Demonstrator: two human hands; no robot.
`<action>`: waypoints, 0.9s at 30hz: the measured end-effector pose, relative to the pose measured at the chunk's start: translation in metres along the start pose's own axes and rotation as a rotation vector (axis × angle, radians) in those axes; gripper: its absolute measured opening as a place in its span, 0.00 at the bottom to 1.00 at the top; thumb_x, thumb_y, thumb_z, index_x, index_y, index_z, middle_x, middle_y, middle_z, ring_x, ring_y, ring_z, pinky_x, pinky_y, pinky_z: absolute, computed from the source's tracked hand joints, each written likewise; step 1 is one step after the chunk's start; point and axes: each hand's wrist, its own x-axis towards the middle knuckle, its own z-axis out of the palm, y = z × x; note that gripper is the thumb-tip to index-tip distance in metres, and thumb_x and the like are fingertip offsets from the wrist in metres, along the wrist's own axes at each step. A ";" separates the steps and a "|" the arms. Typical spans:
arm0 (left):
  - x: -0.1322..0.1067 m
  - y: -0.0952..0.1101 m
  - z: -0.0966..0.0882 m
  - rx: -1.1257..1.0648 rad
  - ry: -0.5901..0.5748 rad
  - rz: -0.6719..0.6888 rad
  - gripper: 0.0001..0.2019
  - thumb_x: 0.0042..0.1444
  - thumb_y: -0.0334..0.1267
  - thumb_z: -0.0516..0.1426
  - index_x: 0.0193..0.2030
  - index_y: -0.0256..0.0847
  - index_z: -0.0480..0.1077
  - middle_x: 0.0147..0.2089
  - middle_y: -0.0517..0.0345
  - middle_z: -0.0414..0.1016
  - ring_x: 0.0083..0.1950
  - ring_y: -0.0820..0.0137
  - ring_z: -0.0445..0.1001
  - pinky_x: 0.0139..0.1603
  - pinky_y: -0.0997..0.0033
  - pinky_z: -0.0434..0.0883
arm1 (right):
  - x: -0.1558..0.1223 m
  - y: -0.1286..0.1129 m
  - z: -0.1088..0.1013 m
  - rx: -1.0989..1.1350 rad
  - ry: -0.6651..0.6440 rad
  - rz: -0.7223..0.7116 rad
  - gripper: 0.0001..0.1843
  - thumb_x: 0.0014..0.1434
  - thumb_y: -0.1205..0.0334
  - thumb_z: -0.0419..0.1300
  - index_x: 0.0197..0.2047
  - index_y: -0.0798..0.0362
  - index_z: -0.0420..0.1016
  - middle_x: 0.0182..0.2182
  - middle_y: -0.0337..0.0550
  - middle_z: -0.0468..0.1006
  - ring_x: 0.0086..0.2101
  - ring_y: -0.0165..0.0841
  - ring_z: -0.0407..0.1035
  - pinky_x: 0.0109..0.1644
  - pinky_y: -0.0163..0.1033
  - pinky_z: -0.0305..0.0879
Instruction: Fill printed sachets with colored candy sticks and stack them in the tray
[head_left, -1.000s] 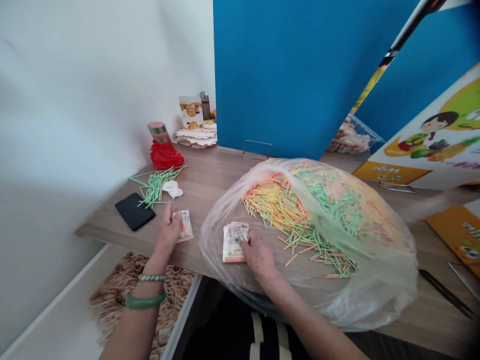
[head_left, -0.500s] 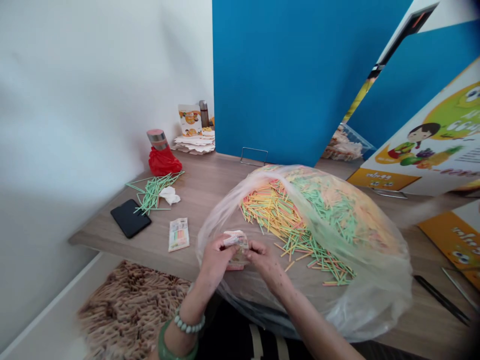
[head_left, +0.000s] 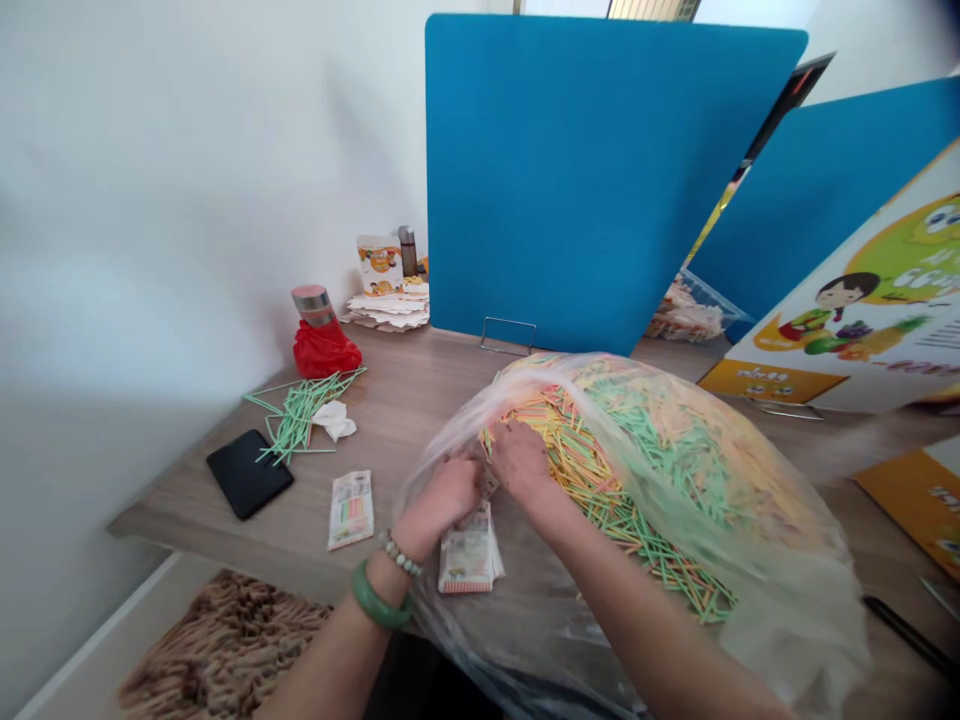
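Note:
My left hand (head_left: 452, 492), with a bead bracelet and a green bangle at its wrist, is closed around the edge of a small printed packet (head_left: 489, 486); most of that packet is covered. Just below lie more printed packets (head_left: 466, 560) in a small stack on the plastic. My right hand (head_left: 520, 458) reaches to the left edge of a heap of thin coloured sticks (head_left: 577, 450). Its fingers are curled down at the sticks, and what they grip is hidden. The heap lies in a large clear plastic bag (head_left: 795, 580) opened toward me.
One filled packet (head_left: 351, 510) lies left of the bag. Beyond it are a black phone (head_left: 250, 472), loose green sticks (head_left: 300, 410), a crumpled tissue (head_left: 334, 420) and a red bag (head_left: 324, 348). A blue board (head_left: 600, 190) stands behind; printed cartons (head_left: 847, 310) are at right.
My hands have moved up and away from the stacked packets. The right hand has gone to the edge of the stick heap. The view has tipped upward slightly.

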 end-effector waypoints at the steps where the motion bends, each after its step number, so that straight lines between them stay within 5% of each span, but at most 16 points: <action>1: -0.001 -0.001 0.003 0.002 -0.006 -0.011 0.12 0.52 0.25 0.52 0.36 0.36 0.78 0.52 0.42 0.76 0.55 0.57 0.74 0.59 0.58 0.67 | -0.008 0.005 0.000 -0.027 0.007 0.018 0.13 0.63 0.69 0.53 0.47 0.57 0.75 0.44 0.56 0.78 0.47 0.45 0.70 0.49 0.45 0.62; 6: -0.008 0.003 0.006 -0.014 -0.051 -0.034 0.12 0.52 0.27 0.54 0.38 0.39 0.78 0.57 0.43 0.73 0.64 0.54 0.66 0.65 0.49 0.62 | -0.035 0.031 0.002 -0.194 0.007 0.007 0.12 0.64 0.68 0.53 0.48 0.57 0.74 0.47 0.57 0.76 0.49 0.47 0.68 0.50 0.48 0.61; 10: -0.016 0.015 0.000 -0.019 -0.048 -0.038 0.14 0.53 0.27 0.53 0.42 0.41 0.77 0.64 0.43 0.69 0.68 0.53 0.63 0.69 0.35 0.51 | -0.022 0.029 0.006 -0.223 -0.044 -0.011 0.13 0.63 0.70 0.52 0.48 0.60 0.74 0.45 0.60 0.77 0.47 0.47 0.69 0.50 0.48 0.61; 14: -0.030 0.032 -0.003 -0.026 0.028 -0.011 0.14 0.55 0.27 0.51 0.43 0.41 0.76 0.69 0.46 0.64 0.71 0.58 0.61 0.73 0.39 0.44 | -0.004 0.021 0.010 -0.212 -0.065 0.035 0.13 0.61 0.71 0.54 0.45 0.62 0.77 0.43 0.63 0.78 0.46 0.48 0.71 0.49 0.49 0.62; 21: -0.056 0.051 -0.001 -0.240 0.092 -0.040 0.13 0.51 0.25 0.53 0.38 0.40 0.76 0.62 0.46 0.74 0.65 0.58 0.69 0.69 0.52 0.59 | 0.000 0.023 0.006 -0.165 -0.029 0.109 0.13 0.60 0.71 0.54 0.44 0.62 0.79 0.45 0.64 0.77 0.48 0.49 0.70 0.50 0.51 0.62; 27: -0.076 0.051 0.000 -0.816 0.256 -0.210 0.11 0.49 0.34 0.56 0.38 0.39 0.78 0.36 0.55 0.82 0.38 0.62 0.78 0.41 0.65 0.74 | -0.005 0.047 -0.006 -0.064 0.062 0.164 0.14 0.63 0.74 0.51 0.47 0.65 0.76 0.47 0.64 0.75 0.50 0.49 0.69 0.52 0.55 0.65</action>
